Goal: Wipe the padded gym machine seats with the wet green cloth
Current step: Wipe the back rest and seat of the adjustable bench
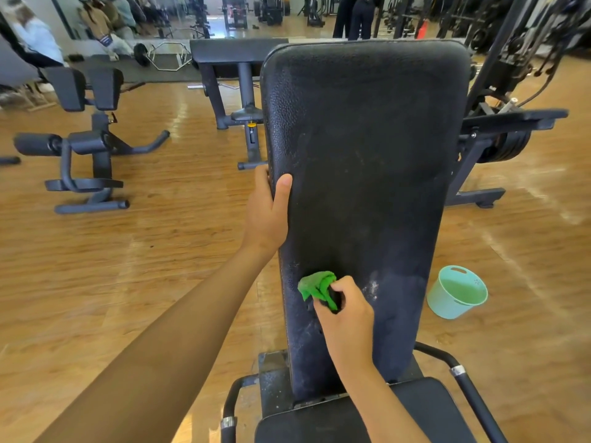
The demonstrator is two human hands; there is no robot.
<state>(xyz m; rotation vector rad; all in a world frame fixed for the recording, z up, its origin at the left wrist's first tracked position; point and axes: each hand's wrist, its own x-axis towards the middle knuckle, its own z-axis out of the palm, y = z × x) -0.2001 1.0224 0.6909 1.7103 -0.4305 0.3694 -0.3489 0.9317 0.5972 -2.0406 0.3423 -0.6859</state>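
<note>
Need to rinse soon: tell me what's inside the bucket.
Inside the bucket only its pale green inner wall shows. The near rim hides the bottom, so water cannot be confirmed.

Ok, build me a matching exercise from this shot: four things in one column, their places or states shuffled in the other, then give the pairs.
Column one
1. green cloth
2. left hand
3. bucket
4. back pad

Column two
A. stands on the wooden floor, right of the pad
B. grips the pad's left edge
C. bunched in the right hand, low on the pad
D. black, with pale dusty smears

Pairs: 1-C, 2-B, 3-A, 4-D
</note>
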